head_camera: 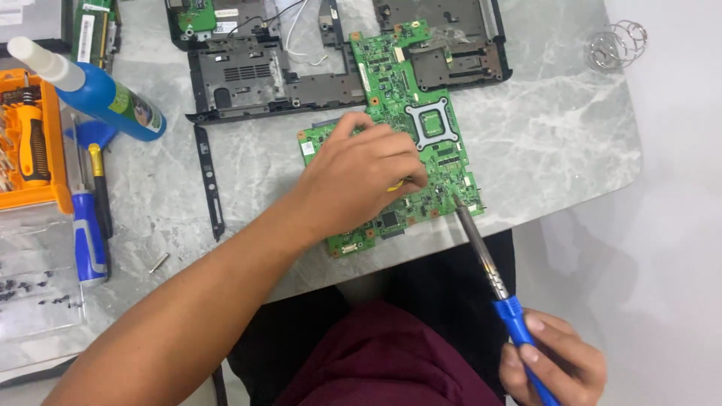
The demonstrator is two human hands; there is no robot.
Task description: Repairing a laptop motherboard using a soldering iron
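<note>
The green circuit board [410, 135] lies flat on the grey marbled worktop [541, 143], its long axis running from the edge nearest the person up and slightly right, its far end overlapping the opened black laptop shell [263, 83] behind it. The left hand [361, 180] rests palm down on the near left half of the board, fingers curled in a narrow grip around something small and yellow that is mostly hidden. The right hand [553, 361], below and right of the board, closes its grip on the blue handle of a screwdriver [485, 259]; the metal shaft points up and left, its tip touching the board's near right edge. Far left of the board lie a blue bottle [105, 94] and an orange tool case [26, 143].
</note>
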